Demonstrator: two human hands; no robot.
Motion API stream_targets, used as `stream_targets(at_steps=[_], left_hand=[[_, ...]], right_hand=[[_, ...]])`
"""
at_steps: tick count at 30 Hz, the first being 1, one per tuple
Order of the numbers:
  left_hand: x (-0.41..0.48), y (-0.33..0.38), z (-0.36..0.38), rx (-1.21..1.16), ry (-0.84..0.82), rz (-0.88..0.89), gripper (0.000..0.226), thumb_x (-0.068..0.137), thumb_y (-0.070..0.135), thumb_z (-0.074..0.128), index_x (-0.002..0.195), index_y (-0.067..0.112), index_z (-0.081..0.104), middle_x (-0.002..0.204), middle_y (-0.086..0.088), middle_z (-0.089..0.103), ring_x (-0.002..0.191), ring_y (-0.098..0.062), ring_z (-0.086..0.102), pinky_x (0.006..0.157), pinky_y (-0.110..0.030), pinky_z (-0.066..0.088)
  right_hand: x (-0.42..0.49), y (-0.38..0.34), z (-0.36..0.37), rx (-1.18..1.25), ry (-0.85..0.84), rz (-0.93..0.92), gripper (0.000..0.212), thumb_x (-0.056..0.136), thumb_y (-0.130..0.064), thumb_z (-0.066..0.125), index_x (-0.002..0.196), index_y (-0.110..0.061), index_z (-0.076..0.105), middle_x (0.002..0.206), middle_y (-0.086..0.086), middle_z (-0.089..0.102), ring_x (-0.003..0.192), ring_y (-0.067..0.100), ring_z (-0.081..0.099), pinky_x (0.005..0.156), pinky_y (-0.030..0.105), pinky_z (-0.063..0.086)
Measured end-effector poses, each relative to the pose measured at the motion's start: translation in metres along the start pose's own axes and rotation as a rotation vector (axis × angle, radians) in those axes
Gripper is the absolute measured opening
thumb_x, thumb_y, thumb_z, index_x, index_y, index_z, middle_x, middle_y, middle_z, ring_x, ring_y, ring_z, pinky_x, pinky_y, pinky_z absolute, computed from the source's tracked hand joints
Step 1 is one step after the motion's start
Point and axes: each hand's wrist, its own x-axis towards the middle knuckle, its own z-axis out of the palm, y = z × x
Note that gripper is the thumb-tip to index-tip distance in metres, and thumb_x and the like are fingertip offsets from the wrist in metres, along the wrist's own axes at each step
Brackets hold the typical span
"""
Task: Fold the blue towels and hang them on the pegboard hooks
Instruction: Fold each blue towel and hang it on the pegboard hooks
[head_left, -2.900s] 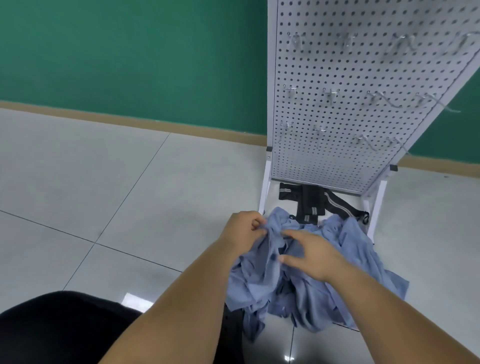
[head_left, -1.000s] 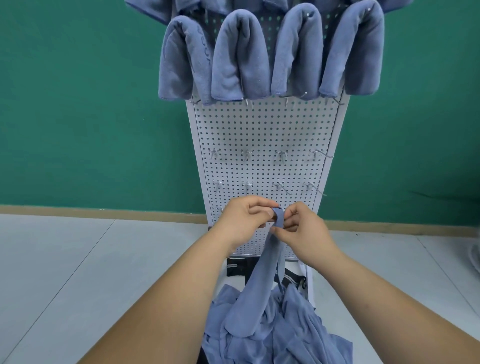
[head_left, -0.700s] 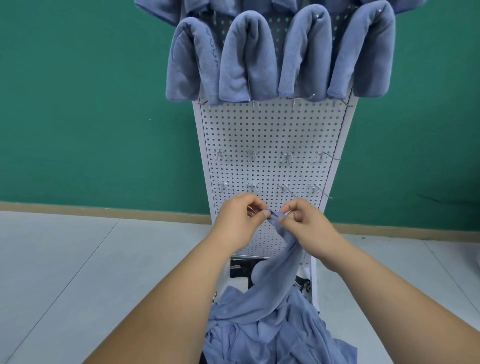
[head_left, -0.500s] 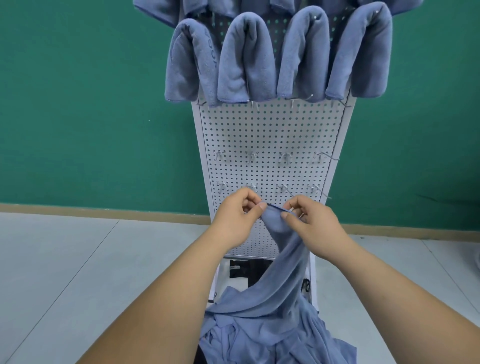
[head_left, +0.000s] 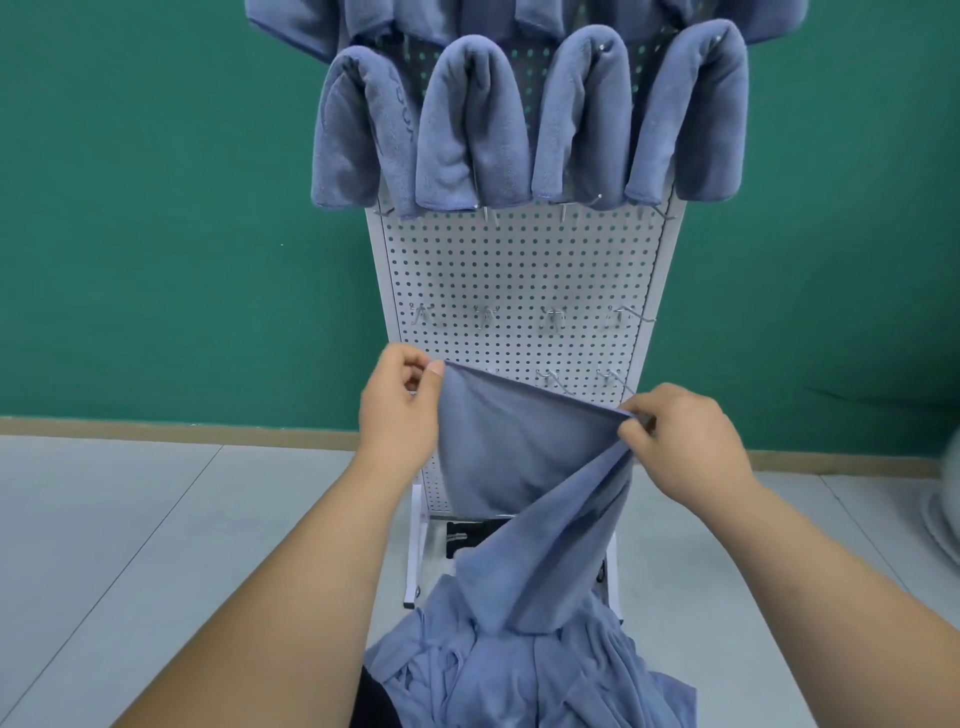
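The blue towel looks light, soft and limp — a thin cloth that sags wherever it is not held. By my reading it is best pinched at its hemmed top edge or corners and kept taut between two grips. It hangs in front of the lower part of the pegboard, with its top edge stretched across the board's face and sloping down toward the right.

At the left end of that edge the left hand pinches the corner between thumb and curled fingers, over the board's left border. At the right end the right hand pinches the hem in the same way, in front of the board's right border and a little lower.

Below the grips the cloth droops and twists, and its tail runs down into the heap of unfolded towels at the foot of the pegboard. Bare hooks stand on the board just above the stretched edge, and higher up folded towels already hang in a row. The loose tail may drag others out of the heap — lifting it clear first seems wise.
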Motion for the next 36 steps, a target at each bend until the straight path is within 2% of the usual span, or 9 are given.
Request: stream_targets(at_steps=[6,9,12,16,20,23,27,31,36], left_hand=[[0.013,-0.016,-0.016,-0.022,0.223,-0.057,0.009,0.104,0.029,0.06,0.098,0.024,0.057,0.083,0.002,0.064,0.069,-0.01,0.055,0.07,-0.03,0.046],[0.017,-0.025,-0.017,0.049,0.227,-0.138,0.01,0.103,0.027,0.061,0.096,0.021,0.058,0.078,0.004,0.063,0.067,-0.013,0.054,0.071,-0.033,0.045],[0.014,-0.036,-0.014,0.135,0.084,-0.201,0.006,0.099,0.023,0.065,0.094,0.023,0.062,0.072,0.003,0.068,0.065,-0.016,0.057,0.071,-0.033,0.047],[-0.001,-0.026,0.003,0.214,-0.247,-0.112,0.013,0.095,0.025,0.075,0.106,0.03,0.069,0.062,0.002,0.066,0.057,-0.01,0.056,0.071,-0.031,0.052],[-0.024,-0.001,0.032,0.19,-0.505,-0.005,0.03,0.095,0.03,0.078,0.124,0.033,0.07,0.071,-0.003,0.069,0.061,-0.005,0.059,0.073,-0.025,0.051],[-0.037,0.007,0.053,0.168,-0.571,0.01,0.03,0.094,0.034,0.078,0.124,0.033,0.072,0.068,0.001,0.064,0.06,-0.005,0.055,0.065,-0.02,0.047],[-0.041,0.004,0.061,0.218,-0.587,0.003,0.004,0.097,0.033,0.074,0.099,0.03,0.077,0.068,0.007,0.056,0.058,-0.008,0.045,0.058,-0.021,0.042],[-0.033,0.004,0.051,0.264,-0.52,0.041,0.007,0.099,0.029,0.071,0.094,0.027,0.075,0.071,0.006,0.059,0.061,-0.006,0.048,0.063,-0.023,0.044],[-0.022,-0.001,0.039,0.26,-0.345,0.0,0.012,0.102,0.029,0.067,0.09,0.028,0.07,0.065,0.011,0.055,0.057,-0.003,0.049,0.056,-0.014,0.039]], right_hand=[[0.001,0.02,-0.008,-0.097,-0.07,0.107,0.014,0.089,-0.026,0.059,0.086,-0.028,0.073,0.072,-0.005,0.069,0.074,0.029,0.064,0.062,0.035,0.056],[0.003,0.024,-0.007,-0.053,-0.079,0.114,0.018,0.09,-0.024,0.06,0.092,-0.03,0.077,0.075,-0.006,0.073,0.076,0.027,0.066,0.066,0.036,0.058],[0.004,0.026,-0.005,0.093,-0.058,0.079,0.021,0.095,-0.02,0.063,0.103,-0.031,0.079,0.071,-0.015,0.071,0.073,0.016,0.066,0.07,0.035,0.057],[0.003,0.019,0.002,0.178,-0.04,-0.019,0.016,0.098,-0.025,0.068,0.103,-0.036,0.079,0.071,-0.022,0.07,0.073,-0.001,0.065,0.075,0.032,0.057],[0.001,-0.003,0.009,0.237,-0.082,-0.133,0.012,0.096,-0.029,0.072,0.103,-0.037,0.079,0.088,-0.02,0.074,0.079,-0.002,0.066,0.08,0.028,0.056],[-0.002,-0.02,0.012,0.312,-0.104,-0.164,0.009,0.093,-0.025,0.077,0.097,-0.033,0.08,0.079,-0.018,0.073,0.072,-0.001,0.066,0.072,0.019,0.051],[-0.002,-0.025,0.014,0.379,-0.145,-0.133,0.008,0.091,-0.025,0.08,0.09,-0.033,0.077,0.074,-0.014,0.074,0.065,0.004,0.065,0.066,0.019,0.053],[0.002,-0.013,0.014,0.332,-0.269,-0.117,0.008,0.092,-0.029,0.08,0.087,-0.033,0.075,0.073,-0.017,0.072,0.064,0.0,0.062,0.063,0.016,0.049],[0.008,0.003,0.011,0.333,-0.41,-0.034,0.011,0.091,-0.024,0.079,0.082,-0.029,0.075,0.073,-0.012,0.074,0.062,0.002,0.062,0.066,0.021,0.049]])
